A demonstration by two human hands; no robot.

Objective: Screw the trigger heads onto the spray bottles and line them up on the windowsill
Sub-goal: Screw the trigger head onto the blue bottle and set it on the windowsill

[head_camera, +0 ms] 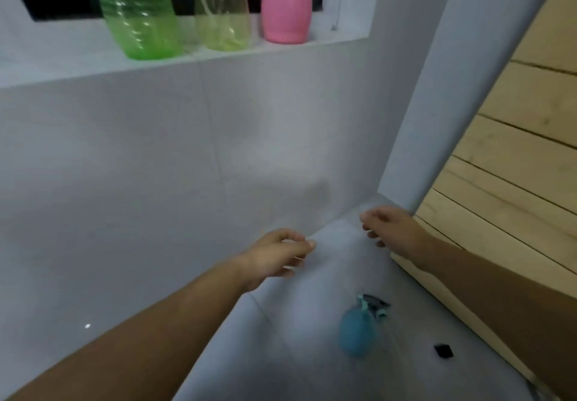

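Three bottles stand on the windowsill at upper left, so with both grips spread and empty, left hand and right hand, we should reach down for the blue bottle on the floor at lower right, gripping its body, not its trigger head.

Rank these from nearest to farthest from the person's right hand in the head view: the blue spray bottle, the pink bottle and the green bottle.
From the right hand:
1. Blue spray bottle, on the floor just below the hand.
2. Pink bottle, right end of the windowsill row.
3. Green bottle, left end of that row.
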